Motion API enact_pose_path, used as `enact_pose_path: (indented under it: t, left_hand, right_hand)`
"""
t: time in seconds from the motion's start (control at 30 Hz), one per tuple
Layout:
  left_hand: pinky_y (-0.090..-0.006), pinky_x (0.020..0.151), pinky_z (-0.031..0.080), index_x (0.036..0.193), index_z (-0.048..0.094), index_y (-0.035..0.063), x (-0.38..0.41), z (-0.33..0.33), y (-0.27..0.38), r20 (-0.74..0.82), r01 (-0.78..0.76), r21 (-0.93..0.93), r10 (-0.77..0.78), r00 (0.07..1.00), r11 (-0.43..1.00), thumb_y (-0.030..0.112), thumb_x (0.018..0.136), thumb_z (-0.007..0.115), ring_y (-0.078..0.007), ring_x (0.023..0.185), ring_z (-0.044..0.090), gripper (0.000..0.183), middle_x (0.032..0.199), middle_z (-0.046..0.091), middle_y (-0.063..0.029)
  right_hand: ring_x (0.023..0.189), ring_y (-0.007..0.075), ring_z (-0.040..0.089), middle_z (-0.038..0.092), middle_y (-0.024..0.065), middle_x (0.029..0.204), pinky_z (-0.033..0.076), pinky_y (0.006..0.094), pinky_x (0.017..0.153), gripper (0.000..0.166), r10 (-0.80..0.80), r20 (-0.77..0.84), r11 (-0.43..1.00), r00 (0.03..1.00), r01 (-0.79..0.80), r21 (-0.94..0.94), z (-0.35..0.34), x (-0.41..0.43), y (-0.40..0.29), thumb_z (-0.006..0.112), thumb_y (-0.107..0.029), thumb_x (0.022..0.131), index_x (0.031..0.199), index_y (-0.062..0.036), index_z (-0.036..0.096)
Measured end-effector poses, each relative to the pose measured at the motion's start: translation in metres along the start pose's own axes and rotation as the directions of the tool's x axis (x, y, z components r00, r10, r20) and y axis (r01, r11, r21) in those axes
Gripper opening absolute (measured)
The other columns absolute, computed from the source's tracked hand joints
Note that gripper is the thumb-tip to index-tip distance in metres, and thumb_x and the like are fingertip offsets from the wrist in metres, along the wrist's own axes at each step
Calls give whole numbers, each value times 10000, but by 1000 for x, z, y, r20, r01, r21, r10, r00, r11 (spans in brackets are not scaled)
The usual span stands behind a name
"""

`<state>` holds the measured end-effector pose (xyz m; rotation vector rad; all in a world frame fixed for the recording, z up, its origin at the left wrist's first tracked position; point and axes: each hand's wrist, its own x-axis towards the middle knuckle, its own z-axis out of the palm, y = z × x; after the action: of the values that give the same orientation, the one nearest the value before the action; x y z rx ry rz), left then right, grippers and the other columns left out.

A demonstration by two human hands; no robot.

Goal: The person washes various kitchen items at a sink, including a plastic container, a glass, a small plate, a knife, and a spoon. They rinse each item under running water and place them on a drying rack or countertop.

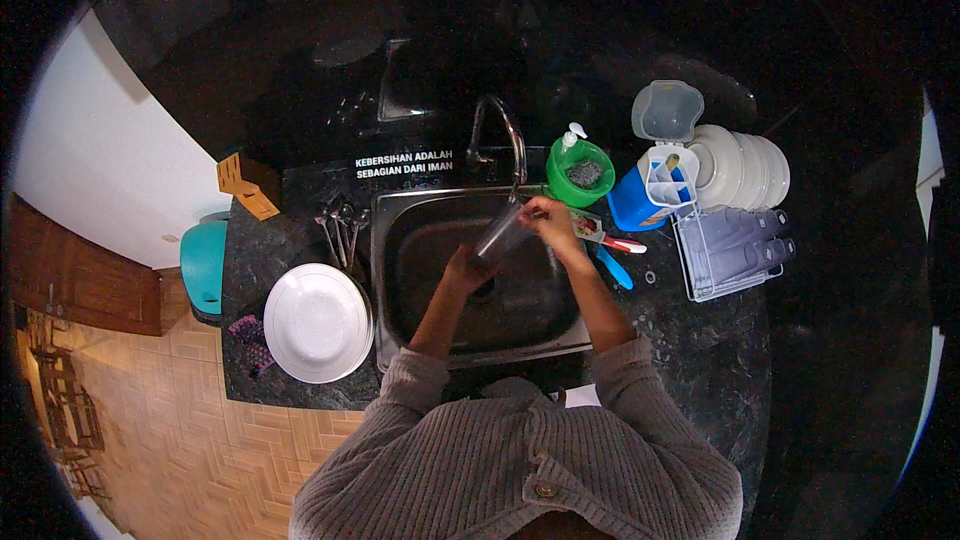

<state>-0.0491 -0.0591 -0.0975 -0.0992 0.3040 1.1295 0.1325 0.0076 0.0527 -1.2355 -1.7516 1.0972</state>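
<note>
A clear drinking glass (pixel 501 234) is tilted over the steel sink (pixel 420 315), just below the tip of the chrome faucet (pixel 517 135). My left hand (pixel 469 268) grips its lower left end. At the upper right end, my right hand (pixel 546 222) has its fingers at the glass's rim. Right of the faucet stands a green tub (pixel 559 184) holding a scouring pad (pixel 583 174) and a white pump bottle (pixel 574 136). Whether water is running cannot be told.
Stacked white plates (pixel 318 322) and several spoons (pixel 341 229) lie left of the sink. On the right are a red-handled knife (pixel 624 244), a blue-handled utensil (pixel 615 268), a blue container (pixel 636 199), a wire rack (pixel 701 294) of plastic tumblers (pixel 739 259) and more plates (pixel 739 169).
</note>
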Motion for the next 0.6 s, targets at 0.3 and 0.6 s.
enact_pose_path:
  t: [0.3,0.6]
  left_hand:
    - [-504,862,416,1112,468,72,-1,-49,-12,-231,-169,171,207,951,971,310,862,462,-338,1065,440,345,1152,452,-167]
    - [-420,756,479,1101,500,114,-62,-12,-20,-280,-128,104,152,948,986,236,817,561,-315,1018,485,315,1101,502,-134]
  right_hand:
    - [684,247,627,623,101,704,477,352,618,212,-180,106,869,978,209,-449,20,-14,-50,579,65,621,803,-43,589]
    - [658,228,624,626,106,708,485,296,578,247,-271,47,886,961,268,-377,9,3,-34,572,67,607,833,-26,611]
